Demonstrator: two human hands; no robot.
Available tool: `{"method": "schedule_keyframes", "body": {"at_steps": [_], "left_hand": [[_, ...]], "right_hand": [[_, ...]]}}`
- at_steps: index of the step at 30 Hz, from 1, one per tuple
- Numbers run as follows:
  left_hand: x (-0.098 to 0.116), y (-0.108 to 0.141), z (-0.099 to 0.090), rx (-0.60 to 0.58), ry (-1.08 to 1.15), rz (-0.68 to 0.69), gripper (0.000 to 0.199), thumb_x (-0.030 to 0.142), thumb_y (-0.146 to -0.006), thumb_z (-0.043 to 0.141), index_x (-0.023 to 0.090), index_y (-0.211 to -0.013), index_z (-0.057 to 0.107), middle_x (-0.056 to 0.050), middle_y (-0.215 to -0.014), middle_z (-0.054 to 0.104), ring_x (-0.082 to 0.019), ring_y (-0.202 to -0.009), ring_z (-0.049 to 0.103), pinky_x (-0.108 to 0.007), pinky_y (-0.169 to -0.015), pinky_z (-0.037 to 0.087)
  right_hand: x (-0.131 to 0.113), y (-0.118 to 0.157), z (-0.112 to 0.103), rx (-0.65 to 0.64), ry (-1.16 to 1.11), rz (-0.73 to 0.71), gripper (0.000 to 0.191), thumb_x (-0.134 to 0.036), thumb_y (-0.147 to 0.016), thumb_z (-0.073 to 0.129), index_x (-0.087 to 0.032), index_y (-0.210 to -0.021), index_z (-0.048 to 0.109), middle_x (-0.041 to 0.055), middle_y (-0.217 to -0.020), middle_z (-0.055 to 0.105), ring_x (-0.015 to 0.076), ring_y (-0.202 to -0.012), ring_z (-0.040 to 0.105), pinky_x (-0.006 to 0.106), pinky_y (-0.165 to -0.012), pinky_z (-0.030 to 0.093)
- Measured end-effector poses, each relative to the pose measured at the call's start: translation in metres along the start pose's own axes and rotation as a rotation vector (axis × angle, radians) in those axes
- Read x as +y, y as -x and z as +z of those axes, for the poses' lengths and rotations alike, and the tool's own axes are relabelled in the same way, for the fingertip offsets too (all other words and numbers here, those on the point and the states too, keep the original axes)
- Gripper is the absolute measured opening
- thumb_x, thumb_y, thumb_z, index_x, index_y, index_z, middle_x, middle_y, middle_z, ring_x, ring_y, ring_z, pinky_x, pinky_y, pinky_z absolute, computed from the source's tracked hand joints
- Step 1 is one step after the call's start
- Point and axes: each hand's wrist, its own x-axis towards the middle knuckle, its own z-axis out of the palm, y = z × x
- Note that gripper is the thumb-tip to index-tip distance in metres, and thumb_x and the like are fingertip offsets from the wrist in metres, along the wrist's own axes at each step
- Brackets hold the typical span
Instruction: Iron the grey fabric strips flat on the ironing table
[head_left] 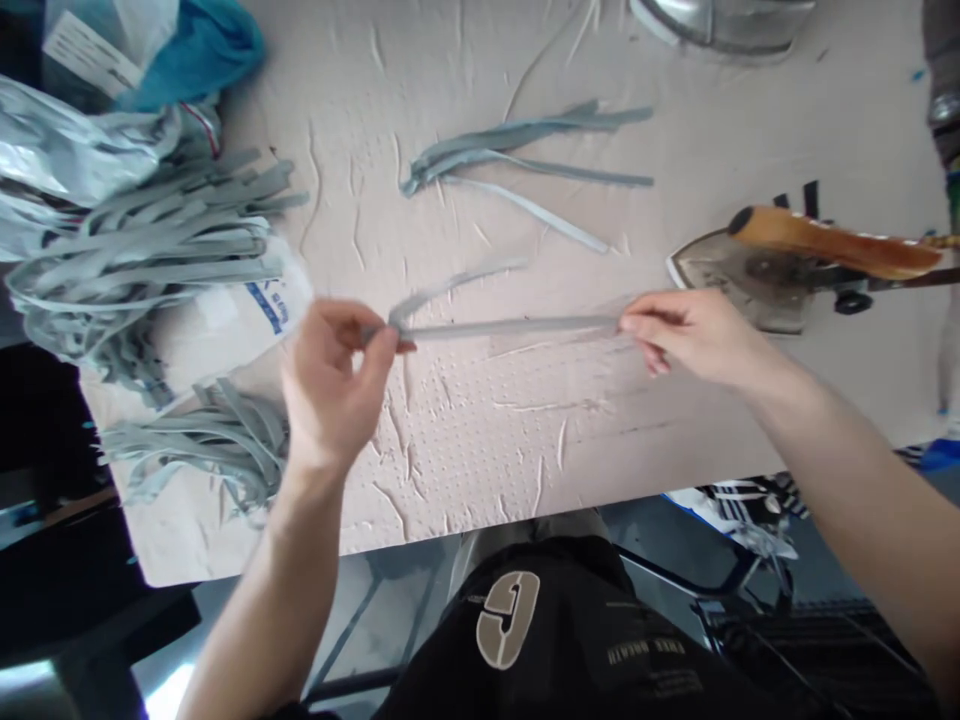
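Here, the left hand (334, 385) and right hand (697, 340) each pinch one end of a grey fabric strip (510, 327), held straight above the creased table cover (480, 450), with the right hand near a flat iron (772, 300).

room is left on the surface (480, 450) between the left hand (334, 385) and right hand (697, 340) — rightward reach is blocked by a clothes iron (772, 280), leftward by heaped grey fabric strips (150, 240).

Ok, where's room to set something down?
Below the gray strip between the left hand and right hand, there's bare table up to the front edge. Another patch sits above the iron, right of the small strip bunch. The left side is crowded: strip piles, plastic bag.
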Motion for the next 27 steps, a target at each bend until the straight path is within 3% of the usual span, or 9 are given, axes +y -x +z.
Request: {"method": "schedule_keyframes", "body": {"at_steps": [4,7,9,11,12,15,18,21,27], "left_hand": [[-0.056,0.053,0.015,-0.094,-0.264,-0.212,0.007,0.026,-0.090,0.064,0.023,-0.094,0.059,0.003,-0.073,0.067,-0.014,-0.070,0.067,-0.030,-0.067,0.052],[-0.074,0.070,0.020,-0.141,-0.430,-0.200,0.007,0.023,-0.087,0.065,0.023,-0.093,0.060,0.001,-0.077,0.066,-0.017,-0.072,0.063,-0.033,-0.070,0.050],[-0.070,0.071,0.025,-0.088,-0.500,-0.115,0.011,0.021,-0.087,0.065,0.023,-0.096,0.061,-0.003,-0.086,0.065,-0.021,-0.081,0.062,-0.039,-0.079,0.050],[-0.054,0.066,0.039,-0.033,-0.494,-0.007,0.013,0.021,-0.089,0.064,0.022,-0.102,0.061,-0.007,-0.096,0.064,-0.024,-0.093,0.061,-0.045,-0.089,0.050],[-0.044,0.063,0.051,-0.033,-0.455,0.045,0.014,0.020,-0.090,0.063,0.022,-0.104,0.062,-0.009,-0.100,0.064,-0.026,-0.098,0.061,-0.047,-0.093,0.049],[-0.015,0.053,0.102,-0.153,-0.279,0.155,0.013,0.019,-0.093,0.059,0.024,-0.105,0.062,-0.010,-0.109,0.064,-0.028,-0.110,0.059,-0.051,-0.101,0.047],[0.000,0.045,0.159,-0.242,-0.207,0.179,0.015,0.020,-0.093,0.060,0.024,-0.107,0.061,-0.013,-0.122,0.063,-0.030,-0.119,0.057,-0.055,-0.106,0.045],[0.000,0.040,0.193,-0.231,-0.222,0.172,0.019,0.024,-0.092,0.062,0.025,-0.111,0.060,-0.013,-0.131,0.060,-0.034,-0.127,0.053,-0.058,-0.109,0.043],[-0.004,0.037,0.201,-0.191,-0.285,0.179,0.024,0.023,-0.091,0.062,0.024,-0.115,0.058,-0.014,-0.137,0.057,-0.036,-0.133,0.050,-0.061,-0.113,0.041]], "right_hand": [[0.039,-0.012,0.010,-0.160,0.151,0.236,0.029,-0.045,-0.093,0.055,-0.021,-0.078,0.062,-0.0059,-0.051,0.053,0.0107,-0.041,0.051,0.028,-0.049,0.040],[0.044,-0.008,0.018,-0.014,0.413,0.243,0.025,-0.042,-0.091,0.057,-0.021,-0.079,0.064,-0.0013,-0.060,0.061,0.0137,-0.050,0.057,0.029,-0.052,0.042],[0.041,0.004,0.025,0.217,0.611,0.124,0.021,-0.038,-0.091,0.058,-0.020,-0.090,0.069,0.0055,-0.078,0.071,0.0207,-0.071,0.067,0.034,-0.062,0.049],[0.040,0.020,0.037,0.386,0.716,-0.085,0.023,-0.031,-0.094,0.053,-0.019,-0.105,0.070,0.0112,-0.100,0.075,0.0260,-0.096,0.070,0.040,-0.080,0.055],[0.042,0.027,0.045,0.393,0.730,-0.202,0.026,-0.027,-0.096,0.050,-0.019,-0.110,0.070,0.0125,-0.110,0.075,0.0266,-0.106,0.069,0.043,-0.091,0.056],[0.059,0.041,0.071,0.246,0.756,-0.453,0.035,-0.020,-0.097,0.045,-0.019,-0.122,0.069,0.0123,-0.132,0.069,0.0253,-0.128,0.062,0.046,-0.113,0.048],[0.081,0.040,0.090,0.191,0.821,-0.478,0.043,-0.019,-0.096,0.044,-0.017,-0.134,0.065,0.0130,-0.148,0.059,0.0268,-0.141,0.052,0.051,-0.119,0.044],[0.095,0.033,0.095,0.208,0.828,-0.451,0.050,-0.021,-0.097,0.045,-0.012,-0.144,0.059,0.0155,-0.153,0.053,0.0284,-0.147,0.045,0.054,-0.121,0.041],[0.098,0.031,0.092,0.220,0.860,-0.454,0.052,-0.023,-0.099,0.045,-0.011,-0.148,0.054,0.0145,-0.157,0.047,0.0281,-0.150,0.040,0.055,-0.124,0.036]]}}
